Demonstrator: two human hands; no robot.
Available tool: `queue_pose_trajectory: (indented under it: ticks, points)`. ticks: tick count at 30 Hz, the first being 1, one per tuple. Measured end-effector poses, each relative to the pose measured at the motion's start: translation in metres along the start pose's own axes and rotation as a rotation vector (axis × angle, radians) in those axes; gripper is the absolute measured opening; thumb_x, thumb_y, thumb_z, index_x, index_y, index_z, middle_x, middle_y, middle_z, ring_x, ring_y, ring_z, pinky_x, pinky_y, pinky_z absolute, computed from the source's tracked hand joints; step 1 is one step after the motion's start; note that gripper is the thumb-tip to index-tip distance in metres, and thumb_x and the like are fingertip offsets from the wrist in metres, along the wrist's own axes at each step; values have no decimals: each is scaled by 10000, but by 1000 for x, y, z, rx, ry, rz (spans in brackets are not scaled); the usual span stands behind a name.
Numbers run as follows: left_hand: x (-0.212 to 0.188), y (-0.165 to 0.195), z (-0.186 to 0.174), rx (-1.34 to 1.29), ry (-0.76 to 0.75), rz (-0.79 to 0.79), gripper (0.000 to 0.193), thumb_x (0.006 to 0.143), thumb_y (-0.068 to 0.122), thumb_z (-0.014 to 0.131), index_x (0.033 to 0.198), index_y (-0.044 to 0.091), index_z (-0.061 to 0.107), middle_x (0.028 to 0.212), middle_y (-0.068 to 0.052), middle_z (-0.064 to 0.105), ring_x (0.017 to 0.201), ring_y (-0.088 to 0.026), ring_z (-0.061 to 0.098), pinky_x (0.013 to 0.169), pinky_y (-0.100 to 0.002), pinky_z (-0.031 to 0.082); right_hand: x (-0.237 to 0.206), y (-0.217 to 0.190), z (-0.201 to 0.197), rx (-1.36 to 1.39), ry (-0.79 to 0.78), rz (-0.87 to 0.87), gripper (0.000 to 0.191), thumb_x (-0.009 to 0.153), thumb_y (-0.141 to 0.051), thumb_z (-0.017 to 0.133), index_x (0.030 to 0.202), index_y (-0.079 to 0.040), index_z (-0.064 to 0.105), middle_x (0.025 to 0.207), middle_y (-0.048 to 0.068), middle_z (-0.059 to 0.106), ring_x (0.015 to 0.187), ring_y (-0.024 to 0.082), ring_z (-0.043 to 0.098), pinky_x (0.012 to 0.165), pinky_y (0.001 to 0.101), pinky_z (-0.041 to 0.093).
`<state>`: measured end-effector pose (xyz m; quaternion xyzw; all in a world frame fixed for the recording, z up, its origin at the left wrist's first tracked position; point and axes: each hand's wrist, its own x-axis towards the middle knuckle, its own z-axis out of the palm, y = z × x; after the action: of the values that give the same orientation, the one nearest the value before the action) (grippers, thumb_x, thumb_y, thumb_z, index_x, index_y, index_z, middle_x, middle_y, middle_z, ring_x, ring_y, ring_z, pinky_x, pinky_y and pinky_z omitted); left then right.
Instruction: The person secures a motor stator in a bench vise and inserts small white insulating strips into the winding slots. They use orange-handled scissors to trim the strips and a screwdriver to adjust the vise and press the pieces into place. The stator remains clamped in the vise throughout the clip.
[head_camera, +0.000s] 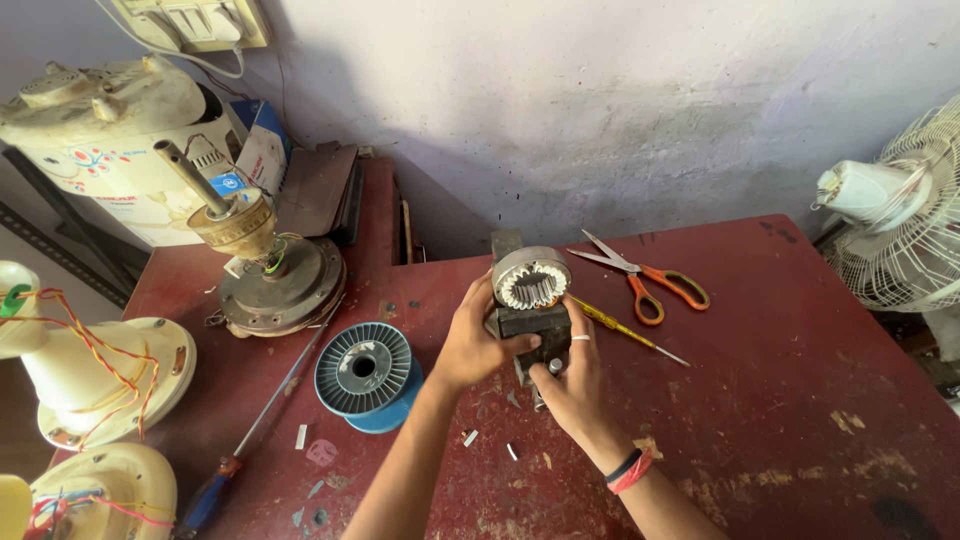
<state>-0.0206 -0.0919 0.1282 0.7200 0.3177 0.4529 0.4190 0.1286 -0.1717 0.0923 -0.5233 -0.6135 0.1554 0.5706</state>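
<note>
Left hand (470, 345) clasped the side of a small grey bench vise (530, 325) standing mid-worktop (800, 400), a ring-shaped motor stator (531, 277) set in its top, while the right hand (572, 385) gripped the vise's handle (548, 372) at the front. From the left lay a cream fan housing with red and blue decals (100, 140), a blue-and-white carton (262, 150) against the wall, a motor with upright shaft (270, 270), a blue wire spool (365, 375) just beside the left wrist, then a yellow screwdriver (630, 330) and orange-handled scissors (650, 280) right of the vise.

Soft daylight from right; sharp focus; wide-angle bending at edges; faint shadows.
</note>
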Motion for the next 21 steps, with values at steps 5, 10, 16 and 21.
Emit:
queue_pose_trajectory:
  ticks: [5, 10, 16, 21]
  points:
    - [-33, 17, 12, -22, 219, -185, 741, 766, 101, 806, 1429, 20, 486, 1330, -158, 564, 1174, -262, 634, 970, -394, 579, -4, 2, -1, -3, -29, 222, 968, 705, -12, 697, 1563, -44, 249, 1347, 188, 545, 1034, 269, 668, 788, 364, 591]
    - [-57, 34, 6, 162, -29, -470, 336, 1001, 318, 642, 1139, 12, 655, 954, -132, 766, 825, -199, 767, 777, -324, 641, -21, 26, -2, -53, -5, -29, 1001, 786, -162, 852, 1563, 13, 246, 1280, 231, 606, 1008, 243, 704, 768, 325, 620]
    - [-69, 48, -11, 116, -497, -530, 306, 991, 336, 662, 1035, 38, 718, 810, -101, 744, 687, -212, 714, 637, -375, 570, -40, 43, 1, -117, 76, 102, 823, 760, -302, 863, 1414, -21, 452, 1179, 182, 659, 879, 209, 754, 623, 336, 622]
    - [-54, 37, -8, 356, -101, -241, 505, 760, 174, 833, 1189, 24, 612, 1089, -174, 682, 1015, -287, 661, 897, -418, 550, -11, 11, -12, -202, 43, 50, 835, 753, -224, 840, 1425, 47, 425, 1224, 261, 630, 909, 271, 734, 671, 345, 651]
